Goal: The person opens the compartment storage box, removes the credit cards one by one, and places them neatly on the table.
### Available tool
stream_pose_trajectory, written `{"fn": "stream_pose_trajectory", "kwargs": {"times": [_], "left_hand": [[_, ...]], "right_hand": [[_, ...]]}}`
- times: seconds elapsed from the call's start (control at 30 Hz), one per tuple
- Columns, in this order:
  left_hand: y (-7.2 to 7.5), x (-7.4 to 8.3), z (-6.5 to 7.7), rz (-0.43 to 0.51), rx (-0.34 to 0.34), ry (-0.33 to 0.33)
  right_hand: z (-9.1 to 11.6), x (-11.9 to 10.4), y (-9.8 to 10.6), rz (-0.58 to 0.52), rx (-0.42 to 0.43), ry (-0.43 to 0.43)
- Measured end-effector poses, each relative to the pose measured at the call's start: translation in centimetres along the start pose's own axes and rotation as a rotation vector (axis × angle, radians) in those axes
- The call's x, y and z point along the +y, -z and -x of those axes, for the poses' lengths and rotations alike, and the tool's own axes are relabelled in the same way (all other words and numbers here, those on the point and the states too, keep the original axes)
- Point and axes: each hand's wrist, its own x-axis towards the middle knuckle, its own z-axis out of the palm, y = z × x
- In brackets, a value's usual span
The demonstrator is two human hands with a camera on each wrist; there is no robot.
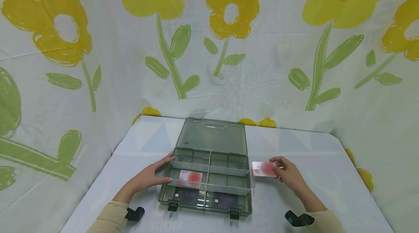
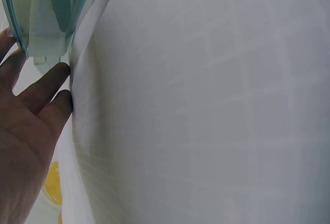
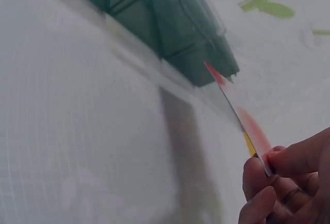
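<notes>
A translucent grey-green compartment box (image 1: 226, 179) lies with its lid (image 1: 212, 136) swung back on the table. My left hand (image 1: 148, 177) rests at the box's left side, thumb over the edge and fingers spread; in the left wrist view, its fingers (image 2: 46, 87) look nearly straight beside the box wall. Just right of the box, my right hand (image 1: 289, 175) pinches a pink and white card (image 1: 262, 169) by its right end, between thumb and fingers. Another pink and white card (image 1: 190, 178) lies in the middle left compartment. Dark cards (image 1: 224, 200) occupy both front compartments.
The box stands on a white table (image 1: 298, 145) with a faint pattern. Two black latches (image 1: 234, 214) hang at the box's front edge. A cloth with yellow flowers (image 1: 262, 62) hangs behind and at the sides. Each wrist wears a black device (image 1: 299, 219).
</notes>
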Motion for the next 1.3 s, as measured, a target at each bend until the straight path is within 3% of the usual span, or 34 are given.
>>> {"fn": "stream_pose_trajectory", "kwargs": {"times": [0.3, 0.63, 1.3], "left_hand": [[0.0, 0.1, 0.1, -0.006, 0.0, 0.007], [0.0, 0.2, 0.1, -0.007, 0.001, 0.012], [-0.1, 0.0, 0.0, -0.006, 0.006, 0.003]], "right_hand": [[-0.9, 1.6, 0.0, 0.137, 0.009, -0.054], [-1.1, 1.9, -0.8, 0.336, 0.052, -0.022], [-1.0, 2.0, -1.3, 0.429, 0.104, 0.035]]}}
